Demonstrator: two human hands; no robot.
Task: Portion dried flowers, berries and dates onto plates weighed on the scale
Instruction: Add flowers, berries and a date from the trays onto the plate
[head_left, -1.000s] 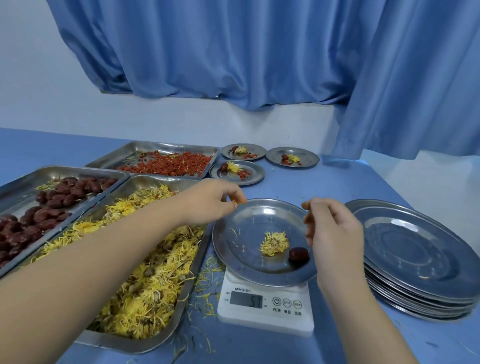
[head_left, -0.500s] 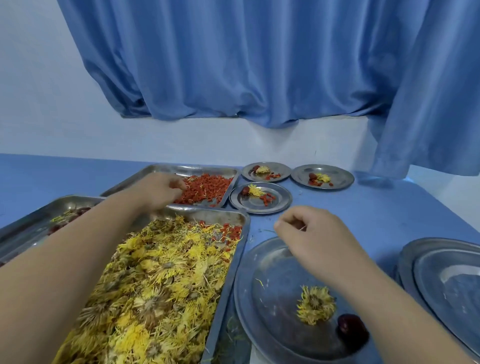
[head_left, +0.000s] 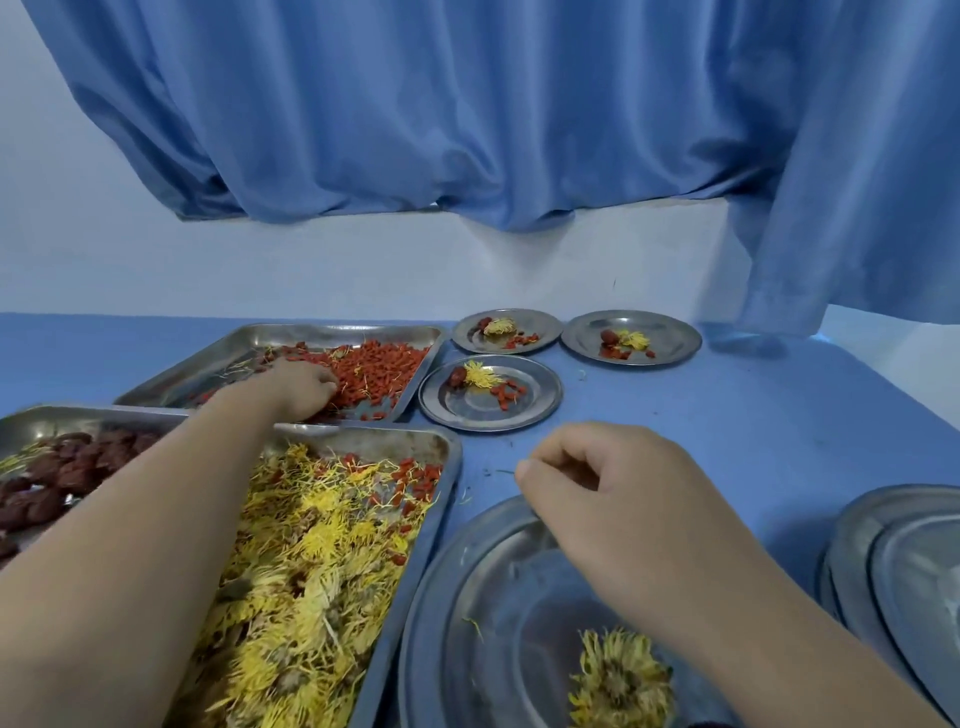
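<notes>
My left hand (head_left: 298, 387) reaches into the far steel tray (head_left: 322, 332) and its fingertips dig into the red berries (head_left: 382, 366). Whether it holds any I cannot tell. My right hand (head_left: 597, 486) hovers with loosely curled fingers over the far rim of the near steel plate (head_left: 467, 623), holding nothing visible. One dried yellow flower (head_left: 621, 680) lies on that plate. The scale below it is out of view. A tray of yellow flowers (head_left: 322, 551) lies under my left forearm, and a tray of dark dates (head_left: 57, 475) sits at the left.
Three small plates (head_left: 491, 410) (head_left: 506, 330) (head_left: 631, 338), each with a flower, a date and berries, stand at the back. A stack of empty steel plates (head_left: 904, 577) sits at the right edge. Blue curtains hang behind the blue table (head_left: 727, 426).
My left hand has gone from above the near plate out to the berry tray and into the berries. The view has tilted up, so the scale and date have left the frame.
</notes>
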